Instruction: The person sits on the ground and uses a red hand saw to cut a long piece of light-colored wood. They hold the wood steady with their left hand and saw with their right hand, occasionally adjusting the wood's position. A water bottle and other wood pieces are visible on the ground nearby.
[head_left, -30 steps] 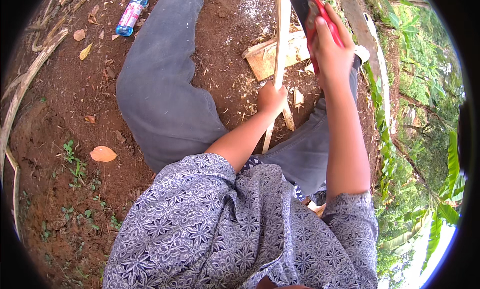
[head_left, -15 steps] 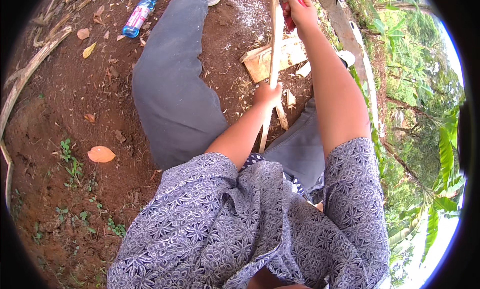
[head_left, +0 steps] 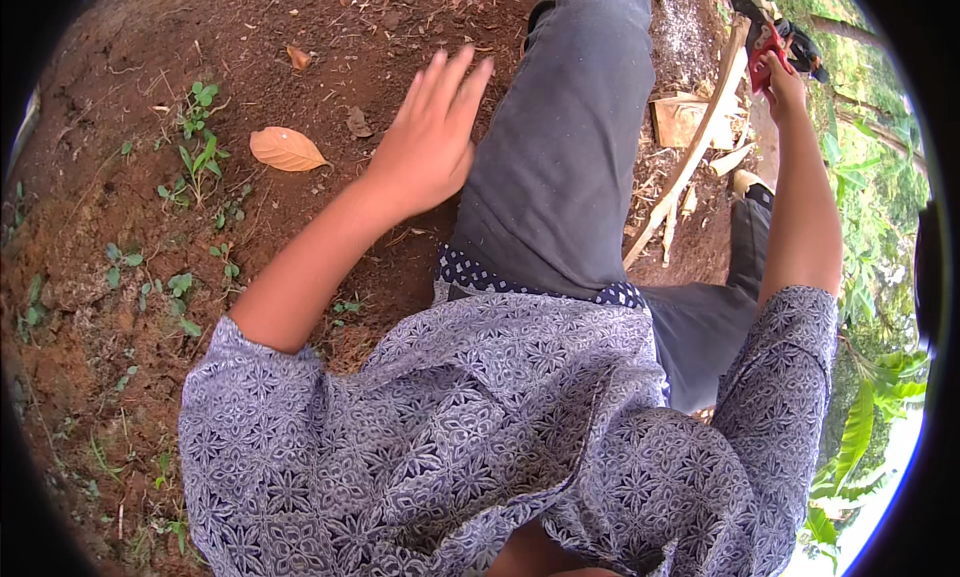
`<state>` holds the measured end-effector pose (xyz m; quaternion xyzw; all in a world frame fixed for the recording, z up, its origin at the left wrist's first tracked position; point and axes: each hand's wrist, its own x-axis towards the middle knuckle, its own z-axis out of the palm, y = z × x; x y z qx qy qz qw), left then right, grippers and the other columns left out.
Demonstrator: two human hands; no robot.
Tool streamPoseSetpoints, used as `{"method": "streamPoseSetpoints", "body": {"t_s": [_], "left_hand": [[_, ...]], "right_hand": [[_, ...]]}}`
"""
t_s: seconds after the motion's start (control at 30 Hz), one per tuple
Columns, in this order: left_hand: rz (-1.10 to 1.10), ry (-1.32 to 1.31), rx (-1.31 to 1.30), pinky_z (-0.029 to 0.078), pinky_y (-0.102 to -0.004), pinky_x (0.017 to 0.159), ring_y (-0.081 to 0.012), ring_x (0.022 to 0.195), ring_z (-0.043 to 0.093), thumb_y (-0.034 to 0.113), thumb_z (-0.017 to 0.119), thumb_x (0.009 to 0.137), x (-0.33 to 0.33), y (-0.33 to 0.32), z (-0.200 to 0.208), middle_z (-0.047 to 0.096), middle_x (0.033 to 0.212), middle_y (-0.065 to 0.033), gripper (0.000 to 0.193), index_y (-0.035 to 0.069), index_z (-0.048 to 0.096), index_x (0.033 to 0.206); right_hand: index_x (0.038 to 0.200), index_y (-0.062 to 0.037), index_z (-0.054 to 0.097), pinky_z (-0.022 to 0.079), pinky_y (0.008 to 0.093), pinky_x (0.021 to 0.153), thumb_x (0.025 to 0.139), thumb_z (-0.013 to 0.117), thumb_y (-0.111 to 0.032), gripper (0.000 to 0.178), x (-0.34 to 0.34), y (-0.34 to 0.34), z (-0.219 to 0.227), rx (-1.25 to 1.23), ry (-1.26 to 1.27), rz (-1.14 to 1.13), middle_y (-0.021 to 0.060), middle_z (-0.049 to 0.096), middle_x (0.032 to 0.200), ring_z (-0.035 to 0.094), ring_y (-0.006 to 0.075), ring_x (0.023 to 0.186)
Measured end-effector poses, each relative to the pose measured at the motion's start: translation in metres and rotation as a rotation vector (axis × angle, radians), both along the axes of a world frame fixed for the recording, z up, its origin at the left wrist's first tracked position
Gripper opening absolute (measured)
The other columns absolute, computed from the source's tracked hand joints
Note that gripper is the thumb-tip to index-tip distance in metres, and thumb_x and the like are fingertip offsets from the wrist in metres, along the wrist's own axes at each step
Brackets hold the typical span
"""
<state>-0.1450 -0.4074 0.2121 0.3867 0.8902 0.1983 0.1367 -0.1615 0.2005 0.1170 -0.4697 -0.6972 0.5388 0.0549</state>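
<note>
My left hand (head_left: pixel 425 142) is off the wood, fingers stretched out and empty, over the soil beside my left thigh. My right hand (head_left: pixel 787 85), out at the upper right, is closed round the red handle (head_left: pixel 765 59) of what looks like a handsaw. Its dark blade seems to point away toward the top edge and is only partly visible. A long pale strip of wood (head_left: pixel 690 162) leans at a slant between my legs, untouched by my left hand. A flat piece of board (head_left: pixel 680 124) lies on the ground behind it.
Wood scraps (head_left: pixel 733 159) and pale dust (head_left: pixel 682 22) lie beyond my legs. Brown soil (head_left: pixel 330 97) spreads to the left, with a dry orange leaf (head_left: pixel 287 149) and small green plants (head_left: pixel 200 162). Banana-like leaves (head_left: pixel 858 432) and brush stand at the right.
My left hand has let go of the wood strip and swung left over the soil, opening. My view has turned left; the bottle is out of sight. The right hand keeps its red-handled tool.
</note>
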Motion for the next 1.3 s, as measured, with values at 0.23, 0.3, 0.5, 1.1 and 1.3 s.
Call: {"method": "streamPoseSetpoints", "body": {"t_s": [0.23,0.3,0.5,1.1,1.3], "left_hand": [[-0.585,-0.421,-0.457,0.013,-0.0599,0.126,-0.0432,0.155,0.02,0.032,0.064,0.091,0.071,-0.031,-0.033,0.033,0.163,-0.023,0.068,0.004,0.048,0.151],[-0.537,-0.46,-0.384,0.022,-0.0541,0.125,-0.0381,0.15,0.033,0.035,0.06,0.095,0.065,-0.022,-0.051,0.042,0.158,-0.021,0.063,0.008,0.049,0.15],[-0.26,-0.647,-0.44,0.028,-0.0508,0.124,-0.0351,0.147,0.04,0.037,0.057,0.097,0.067,0.007,-0.106,0.047,0.155,-0.0198,0.061,0.009,0.05,0.151],[-0.086,-0.684,-0.65,0.031,-0.0492,0.122,-0.0339,0.143,0.044,0.039,0.056,0.098,0.08,0.018,-0.104,0.049,0.154,-0.0191,0.062,0.008,0.048,0.151],[0.033,-0.808,-0.713,0.033,-0.0487,0.122,-0.0334,0.142,0.045,0.04,0.056,0.098,0.07,-0.021,-0.109,0.049,0.153,-0.0189,0.063,0.008,0.048,0.152]], "right_hand": [[0.14,-0.0082,0.061,0.052,0.0327,0.069,0.099,0.065,-0.024,0.044,0.0,-0.025,0.013,-0.01,-0.005,0.101,-0.0001,0.068,0.097,0.061,0.0125,0.079],[0.12,-0.0087,0.069,0.052,0.0332,0.067,0.095,0.064,-0.022,0.029,0.01,-0.019,0.002,0.176,0.233,0.186,0.0037,0.071,0.098,0.063,0.015,0.08],[0.112,-0.0124,0.074,0.055,0.0365,0.082,0.09,0.062,-0.02,0.027,0.016,-0.019,-0.003,0.229,0.132,0.169,0.0089,0.076,0.097,0.072,0.0227,0.09],[0.108,-0.0118,0.075,0.06,0.0441,0.08,0.093,0.063,-0.042,0.036,0.029,0.039,-0.021,0.609,-0.073,0.142,0.0185,0.076,0.097,0.075,0.0322,0.084],[0.106,-0.0059,0.075,0.061,0.0417,0.064,0.089,0.058,-0.025,0.031,0.052,0.023,0.008,0.34,-0.056,0.254,0.0196,0.073,0.082,0.073,0.0291,0.062]]}}
